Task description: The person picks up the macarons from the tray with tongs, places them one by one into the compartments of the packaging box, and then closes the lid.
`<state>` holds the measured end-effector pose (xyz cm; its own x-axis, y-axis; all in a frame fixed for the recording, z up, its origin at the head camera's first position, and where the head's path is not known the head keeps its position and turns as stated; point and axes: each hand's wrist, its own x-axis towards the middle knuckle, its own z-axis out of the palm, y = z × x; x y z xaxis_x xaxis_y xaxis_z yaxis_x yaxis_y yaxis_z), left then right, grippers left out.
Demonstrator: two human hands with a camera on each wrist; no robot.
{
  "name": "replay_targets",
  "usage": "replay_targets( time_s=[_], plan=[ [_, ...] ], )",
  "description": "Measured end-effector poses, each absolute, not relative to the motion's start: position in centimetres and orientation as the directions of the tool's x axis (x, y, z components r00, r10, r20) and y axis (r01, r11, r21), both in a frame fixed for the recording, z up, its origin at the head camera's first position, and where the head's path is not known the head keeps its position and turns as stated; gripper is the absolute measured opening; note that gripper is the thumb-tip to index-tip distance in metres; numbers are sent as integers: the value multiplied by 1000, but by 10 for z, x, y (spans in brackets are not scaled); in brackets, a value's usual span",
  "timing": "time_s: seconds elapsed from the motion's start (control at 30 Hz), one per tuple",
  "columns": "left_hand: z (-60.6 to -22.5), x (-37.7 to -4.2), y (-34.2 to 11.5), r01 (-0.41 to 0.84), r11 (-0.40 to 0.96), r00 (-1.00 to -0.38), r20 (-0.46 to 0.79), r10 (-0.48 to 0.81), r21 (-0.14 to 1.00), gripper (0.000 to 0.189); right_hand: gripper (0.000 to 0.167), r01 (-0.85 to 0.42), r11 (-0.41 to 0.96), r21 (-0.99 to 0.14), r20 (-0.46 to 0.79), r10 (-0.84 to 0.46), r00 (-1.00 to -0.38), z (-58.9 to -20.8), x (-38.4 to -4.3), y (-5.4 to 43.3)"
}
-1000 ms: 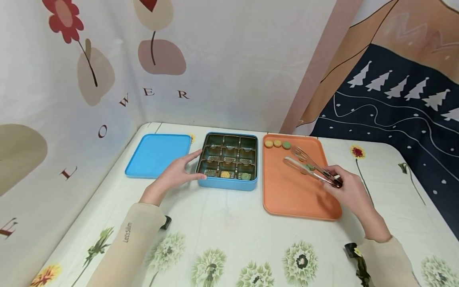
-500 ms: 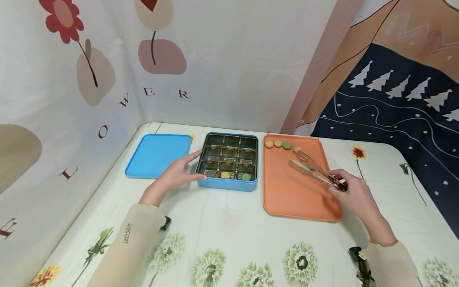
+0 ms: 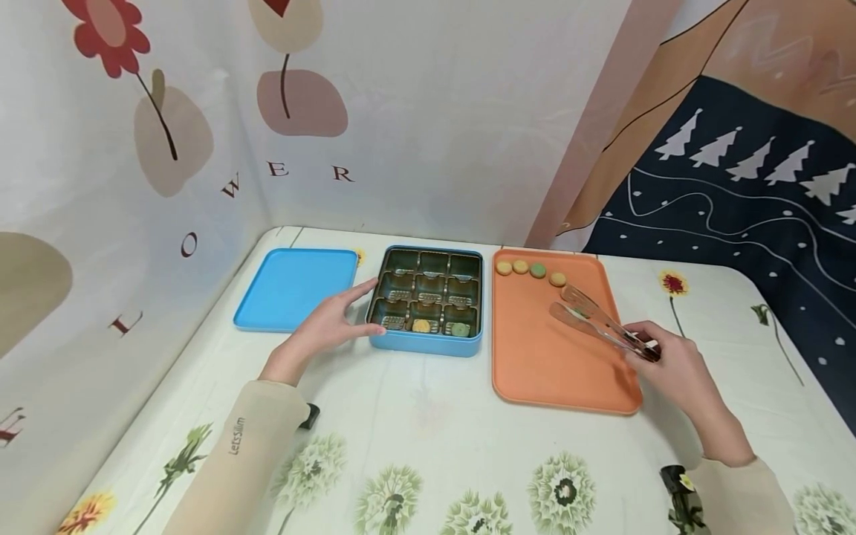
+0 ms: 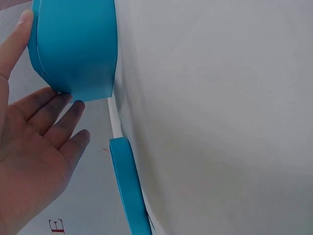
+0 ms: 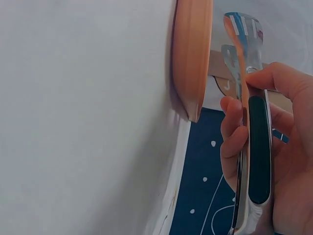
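Note:
In the head view, my left hand [image 3: 329, 321] rests at the left side of a blue box [image 3: 428, 343], thumb at its front edge and fingers extended. The box has a divided insert; a yellow round cookie [image 3: 421, 326] sits in the front middle compartment and a green cookie [image 3: 460, 330] in the front right. My right hand [image 3: 672, 365] grips metal tongs [image 5: 254, 83] with a dark green handle inlay, their arms spread over the orange tray [image 3: 555, 357]. Yellow cookies [image 3: 558, 279] and a green one [image 3: 538, 270] line its far edge. Something green [image 3: 580, 313] shows between the tong arms.
A blue lid [image 3: 297, 286] lies left of the box on the flowered tablecloth [image 3: 428, 416]. Fabric backdrops [image 3: 435, 126] stand behind the table and along its left side. The tray lies just right of the box.
My right hand and the tongs have moved right and slightly toward me, uncovering a yellow cookie on the tray. My left hand has stayed at the box.

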<state>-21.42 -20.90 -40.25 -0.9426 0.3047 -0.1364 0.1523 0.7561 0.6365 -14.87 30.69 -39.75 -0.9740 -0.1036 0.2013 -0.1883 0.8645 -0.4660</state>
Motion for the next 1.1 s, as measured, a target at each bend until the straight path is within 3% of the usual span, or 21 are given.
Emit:
replay_targets(
  time_s=[1.1],
  plan=[
    [-403,-214,-209,142,753,-943,-144,300,643,100,32,-104,900,-423,72,-81,-994,-402,-148,312]
  ],
)
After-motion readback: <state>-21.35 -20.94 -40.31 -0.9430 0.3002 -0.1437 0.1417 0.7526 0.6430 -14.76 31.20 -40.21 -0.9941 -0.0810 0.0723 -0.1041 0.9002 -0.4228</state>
